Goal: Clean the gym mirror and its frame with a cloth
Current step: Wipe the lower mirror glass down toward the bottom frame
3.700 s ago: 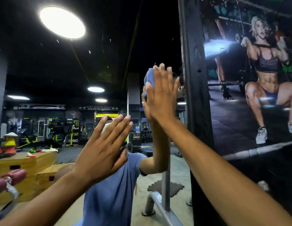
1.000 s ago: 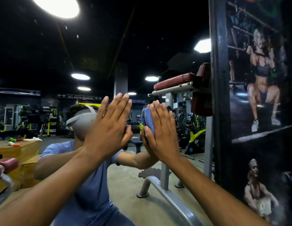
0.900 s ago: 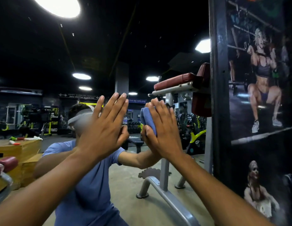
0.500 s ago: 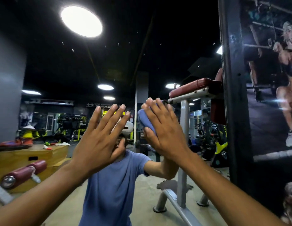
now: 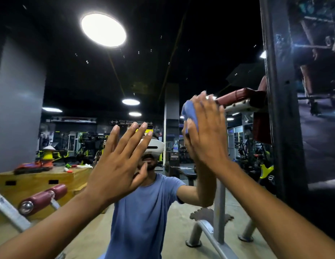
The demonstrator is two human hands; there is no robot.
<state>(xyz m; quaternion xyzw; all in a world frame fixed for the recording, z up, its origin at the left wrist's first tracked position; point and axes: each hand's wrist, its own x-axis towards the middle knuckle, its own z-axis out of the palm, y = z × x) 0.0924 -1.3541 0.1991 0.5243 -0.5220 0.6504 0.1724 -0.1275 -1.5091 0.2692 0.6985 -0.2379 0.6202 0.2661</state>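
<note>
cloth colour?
Blue, plain. The cloth shows best in the head view, pressed to the mirror by the right hand.

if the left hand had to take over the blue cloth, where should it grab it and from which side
Probably the bunched fold of the blue cloth that sticks out past the right hand on its thumb side. The rest is pinned flat between that palm and the mirror, so only this edge shows. The left hand, open beside it, could come straight across and pinch it.

No wording can be read: the long dark wall sign with white arrows, seen reflected in the large gym mirror, shows mirrored, blurred lettering.
</note>
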